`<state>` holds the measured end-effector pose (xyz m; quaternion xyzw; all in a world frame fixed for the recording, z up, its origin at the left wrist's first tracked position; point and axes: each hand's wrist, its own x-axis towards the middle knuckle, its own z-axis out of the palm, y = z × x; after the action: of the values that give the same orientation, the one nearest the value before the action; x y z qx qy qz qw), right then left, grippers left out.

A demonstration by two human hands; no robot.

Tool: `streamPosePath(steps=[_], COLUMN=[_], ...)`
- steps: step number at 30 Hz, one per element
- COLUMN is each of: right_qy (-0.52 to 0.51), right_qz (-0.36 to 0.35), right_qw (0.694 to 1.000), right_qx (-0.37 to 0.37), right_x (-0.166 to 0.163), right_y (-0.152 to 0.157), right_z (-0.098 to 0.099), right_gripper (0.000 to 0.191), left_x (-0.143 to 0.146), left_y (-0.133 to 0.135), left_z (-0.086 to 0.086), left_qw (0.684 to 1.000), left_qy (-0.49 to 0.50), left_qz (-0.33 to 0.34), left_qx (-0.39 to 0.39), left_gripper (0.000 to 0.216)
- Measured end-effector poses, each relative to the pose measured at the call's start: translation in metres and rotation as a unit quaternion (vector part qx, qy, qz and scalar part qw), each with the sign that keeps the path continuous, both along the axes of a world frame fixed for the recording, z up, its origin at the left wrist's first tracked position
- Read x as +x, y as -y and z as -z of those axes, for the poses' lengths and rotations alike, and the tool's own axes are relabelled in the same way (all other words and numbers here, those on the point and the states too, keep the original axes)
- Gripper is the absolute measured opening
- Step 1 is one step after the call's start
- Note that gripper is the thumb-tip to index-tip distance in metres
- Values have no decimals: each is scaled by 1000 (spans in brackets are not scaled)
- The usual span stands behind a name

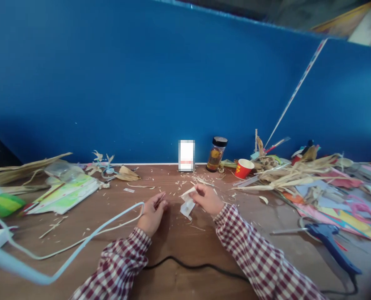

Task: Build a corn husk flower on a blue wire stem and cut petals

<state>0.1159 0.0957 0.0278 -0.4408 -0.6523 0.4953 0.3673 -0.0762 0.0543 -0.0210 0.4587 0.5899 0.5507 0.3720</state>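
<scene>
Centrally, the right hand [207,199] pinches a pale strip of corn husk [187,204] between thumb and fingertips; the strip hangs from the fingers just above the wooden table [173,233]. Beside it, the left hand [152,214] rests on the table with its fingers curled together around a thin reddish-brown stick [159,200], whose tip points toward the husk strip without touching it. Both forearms wear red-and-white checked sleeves [254,254]. Fine husk shavings [200,180] lie scattered on the wood just beyond the hands. A white cable [88,239] loops across the table on the left, passing close to the left hand, and a black cord [188,264] runs between the sleeves. Farther right lies a blue glue gun [329,239]. Along the blue wall [141,83] stand a dark-lidded jar [216,154] and a red paper cup [244,168], next to a heap of dried husks [294,175]. Green-printed sheets [63,193] lie at far left.
</scene>
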Motion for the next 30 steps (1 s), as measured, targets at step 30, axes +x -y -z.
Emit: streamPosePath(steps=[30], right_qy=[-34], right_qz=[11], right_qw=[996], right_qx=[-86], right_x=[-30], right_y=[38], right_z=[35], right_gripper=[22], left_x=[21], left_y=[29], left_z=[-12], left_qw=[997], left_qy=[55], left_qz=[23], left_qx=[-57], left_gripper=[33])
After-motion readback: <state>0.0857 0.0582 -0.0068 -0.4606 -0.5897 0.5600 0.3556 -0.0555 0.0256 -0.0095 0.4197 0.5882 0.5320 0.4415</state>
